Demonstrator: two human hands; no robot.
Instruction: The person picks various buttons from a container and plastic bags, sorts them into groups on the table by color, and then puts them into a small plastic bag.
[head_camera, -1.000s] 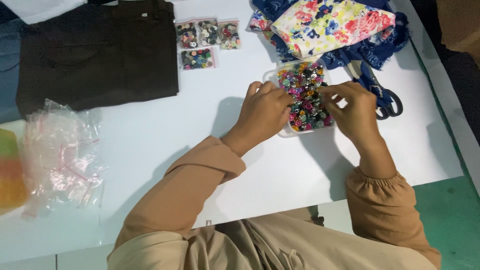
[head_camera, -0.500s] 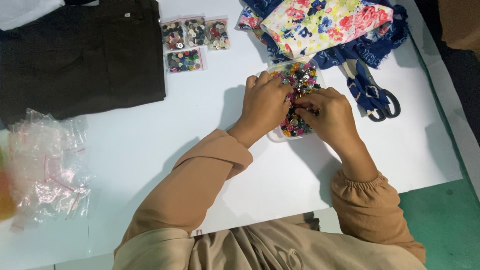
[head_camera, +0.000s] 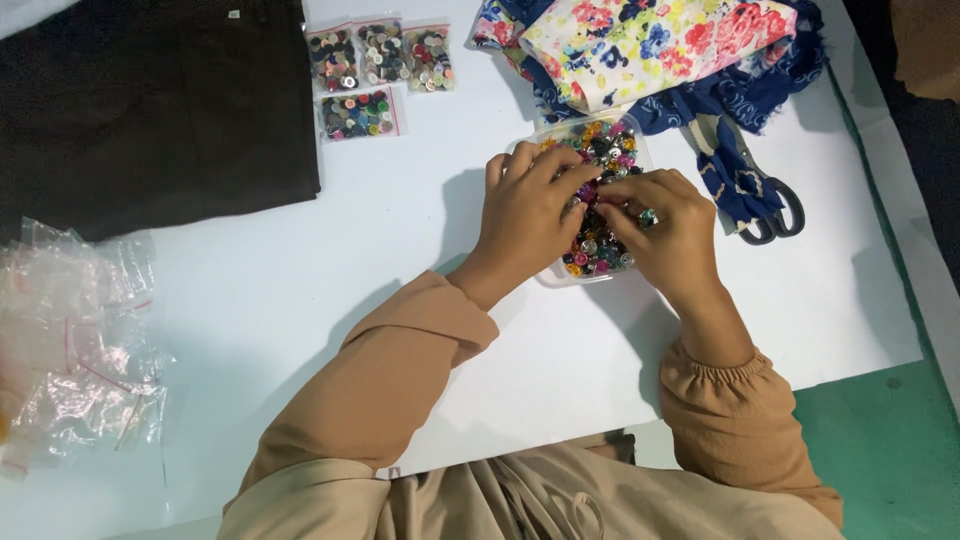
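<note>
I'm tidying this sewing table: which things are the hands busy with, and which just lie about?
In use:
left hand
right hand
clear tub of coloured buttons

Lying about:
four small bags of buttons
scissors
floral fabric
black cloth
empty plastic bags

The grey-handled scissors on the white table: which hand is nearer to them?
Right. The right hand sits over the clear plastic tray of colourful buttons, just left of the grey-handled scissors. The left hand is farther away, on the tray's far side.
</note>
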